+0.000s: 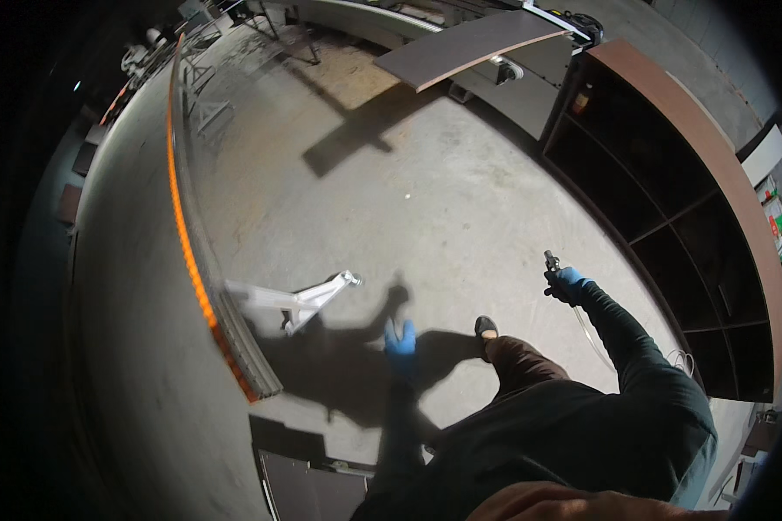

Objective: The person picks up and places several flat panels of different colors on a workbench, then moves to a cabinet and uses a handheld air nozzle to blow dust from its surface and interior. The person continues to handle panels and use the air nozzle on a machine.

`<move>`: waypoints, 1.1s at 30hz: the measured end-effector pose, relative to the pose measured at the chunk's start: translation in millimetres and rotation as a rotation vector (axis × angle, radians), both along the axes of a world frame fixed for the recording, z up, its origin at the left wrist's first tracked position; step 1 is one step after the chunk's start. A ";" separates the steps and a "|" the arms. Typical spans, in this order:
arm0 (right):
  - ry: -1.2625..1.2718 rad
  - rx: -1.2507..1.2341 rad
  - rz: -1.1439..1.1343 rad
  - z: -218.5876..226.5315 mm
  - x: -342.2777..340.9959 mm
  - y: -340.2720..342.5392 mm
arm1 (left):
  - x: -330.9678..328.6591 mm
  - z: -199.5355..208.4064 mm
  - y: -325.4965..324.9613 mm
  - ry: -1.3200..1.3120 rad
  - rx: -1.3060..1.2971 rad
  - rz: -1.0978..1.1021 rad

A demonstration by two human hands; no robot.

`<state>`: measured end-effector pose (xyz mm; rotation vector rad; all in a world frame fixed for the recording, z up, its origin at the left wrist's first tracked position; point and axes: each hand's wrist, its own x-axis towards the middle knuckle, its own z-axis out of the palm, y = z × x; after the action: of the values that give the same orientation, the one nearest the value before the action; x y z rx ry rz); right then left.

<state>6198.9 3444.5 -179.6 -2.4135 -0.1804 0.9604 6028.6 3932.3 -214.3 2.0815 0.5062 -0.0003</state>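
Note:
My right hand point(567, 285), in a blue glove, is closed round a small dark hand tool point(551, 260) with a pale, thin hose point(593, 333) trailing below it. The tool looks like an air gun, though its exact kind is hard to make out. It is held out over the floor, left of a dark shelving cabinet point(669, 200). My left hand point(400, 339), also gloved in blue, hangs in the air with its fingers apart and nothing visible in it. Closest to that hand is a white angled support leg point(308, 302) with a small round metal end.
A long dark beam point(243, 347) with an orange edge point(181, 227) curves along the left. At the top, a brown board point(469, 48) juts out from a machine point(530, 95). A dark panel point(308, 486) lies at the bottom. My shoe point(486, 326) is on the concrete floor.

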 end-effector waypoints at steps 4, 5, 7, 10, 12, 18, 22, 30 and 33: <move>-0.255 0.245 0.005 38.5 101.3 -77.1 | 280.0 97.5 -41.6 -0.004 -0.658 0.164; -0.325 0.224 0.058 50.8 132.9 -88.2 | 340.1 110.0 -45.8 -0.105 -0.631 0.101; -0.162 0.363 -0.247 86.3 197.8 -98.0 | 448.8 139.8 -57.4 -0.024 -0.723 0.141; -0.061 0.651 -0.566 139.8 304.3 -85.1 | 569.9 159.9 -80.7 -0.071 -0.833 0.247; -0.259 0.721 -0.408 176.2 376.8 -58.3 | 633.5 166.3 -91.3 -0.066 -0.857 0.285; 0.310 0.481 -0.340 251.7 545.1 75.9 | 726.1 158.7 -115.0 -0.151 -1.086 0.211; 0.160 0.268 0.127 262.5 664.7 31.2 | 729.8 159.5 -110.3 -0.150 -0.950 0.225; -0.440 -0.383 0.236 241.5 819.2 -251.8 | 747.5 156.9 -98.7 -0.135 -0.642 0.370; 0.200 0.309 -0.274 220.9 796.1 -277.4 | 738.9 157.2 -105.1 -0.037 -0.225 0.471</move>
<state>6995.0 3167.2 41.4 -1.9858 0.0696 0.9604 6767.5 3827.3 -57.1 1.7017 0.9190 0.2447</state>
